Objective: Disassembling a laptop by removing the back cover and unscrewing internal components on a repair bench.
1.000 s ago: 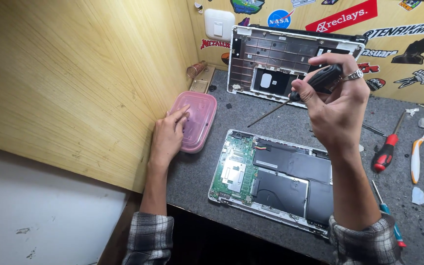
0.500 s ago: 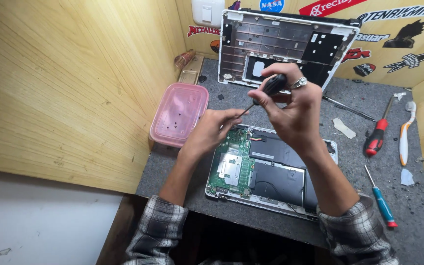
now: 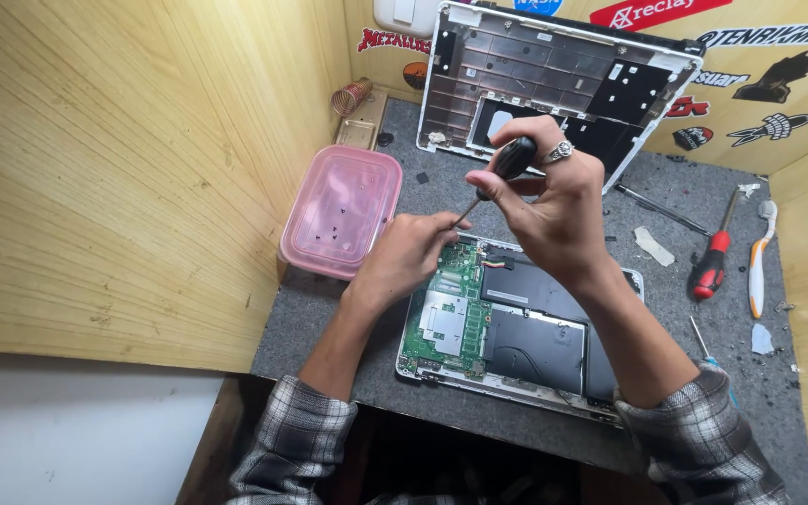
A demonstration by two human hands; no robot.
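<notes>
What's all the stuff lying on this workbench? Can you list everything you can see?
Opened laptop base: one, green circuit board and black panels, centre of mat.
Removed bottom cover: one, silver and black, leaning against back wall.
Plastic container: one, pink, left of laptop, small screws inside.
Red-handled screwdriver: one, right of mat.
Toothbrush: one, white and orange, far right.
Grey mat: one, covering the bench.
Black-handled screwdriver: one, held over the board.
Left hand: at the screwdriver tip.
Right hand: ringed, gripping the handle.
</notes>
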